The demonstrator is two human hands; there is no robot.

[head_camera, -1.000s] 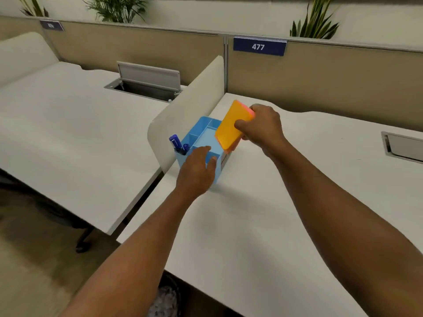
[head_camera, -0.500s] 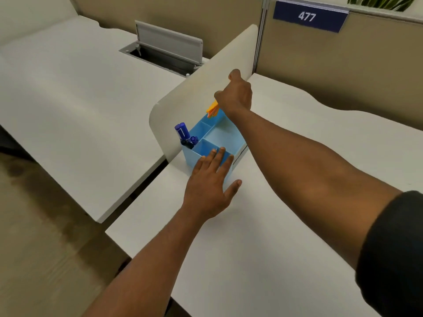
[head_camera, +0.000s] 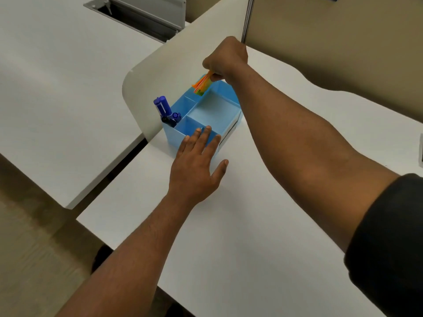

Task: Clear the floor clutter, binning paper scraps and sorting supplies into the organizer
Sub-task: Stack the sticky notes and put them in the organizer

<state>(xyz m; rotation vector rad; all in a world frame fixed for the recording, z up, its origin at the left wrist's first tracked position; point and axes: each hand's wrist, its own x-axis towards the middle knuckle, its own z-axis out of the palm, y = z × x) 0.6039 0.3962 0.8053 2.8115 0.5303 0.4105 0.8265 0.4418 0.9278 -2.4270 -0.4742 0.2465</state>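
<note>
the blue organizer sits on the white counter, its 9 o'clock side just beside the rounded cream divider that stands between this counter and the next one. it has several open compartments. the one at its 9 o'clock corner holds blue pens standing tilted, with a dark cap low beside them.

the left hand lies flat, fingers straight and close together, thumb spread out toward 3 o'clock. its fingertips rest on the organizer's near rim at 6 o'clock, and the palm lies against the near wall and the counter.

the right hand reaches over the organizer's far end at 12 o'clock, fingers curled, pinching a thin stack of sticky notes by the upper end. the notes are orange with a bit of green showing low down. they hang tilted, lower end dipping into the narrow far compartment at 12 o'clock; whether it touches the bottom cannot be told. the right forearm crosses above the organizer's 3 o'clock side, a dark sleeve at the upper arm.

at 11 o'clock on the neighbouring counter a grey cable hatch stands open. a tan partition rises at 1 o'clock, and beige floor shows at 8 o'clock.
</note>
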